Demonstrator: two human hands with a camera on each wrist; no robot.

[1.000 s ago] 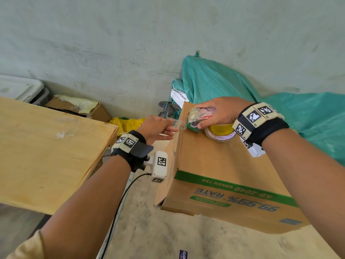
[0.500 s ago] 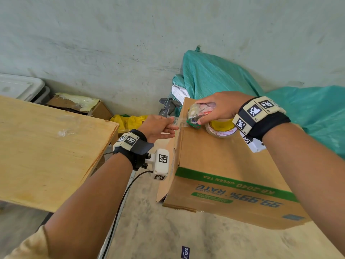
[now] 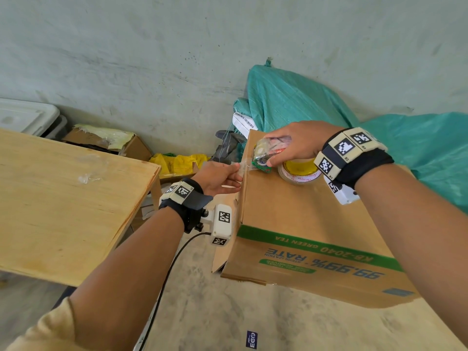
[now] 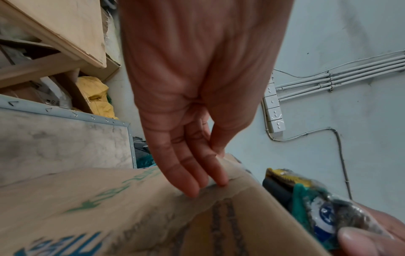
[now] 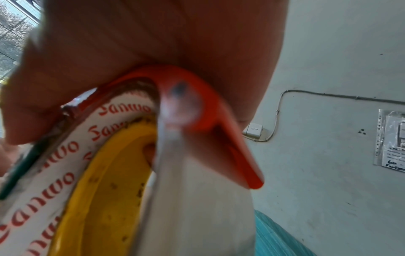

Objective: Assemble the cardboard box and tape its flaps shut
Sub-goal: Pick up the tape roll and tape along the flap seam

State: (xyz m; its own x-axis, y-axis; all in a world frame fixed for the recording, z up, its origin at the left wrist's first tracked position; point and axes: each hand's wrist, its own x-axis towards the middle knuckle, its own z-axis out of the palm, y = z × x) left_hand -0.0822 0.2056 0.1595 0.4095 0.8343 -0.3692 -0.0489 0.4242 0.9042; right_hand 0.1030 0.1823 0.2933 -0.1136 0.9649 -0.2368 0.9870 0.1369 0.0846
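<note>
While tape [image 3: 241,168] crosses its edge, the cardboard box [image 3: 304,224] sits under the right hand [image 3: 296,143].
Straight-fingered, the left hand [image 3: 217,178] presses tape to its side; the right hand grips the tape dispenser [image 3: 260,154] on top; green sacks [image 3: 291,102] lie beyond.

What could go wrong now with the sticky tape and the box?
The clear tape stretched from the dispenser in the right hand to the left hand may wrinkle or stick to itself before it lies flat on the box. A flap hangs loose at the box's lower left corner, so that end might pop open if pushed.
</note>
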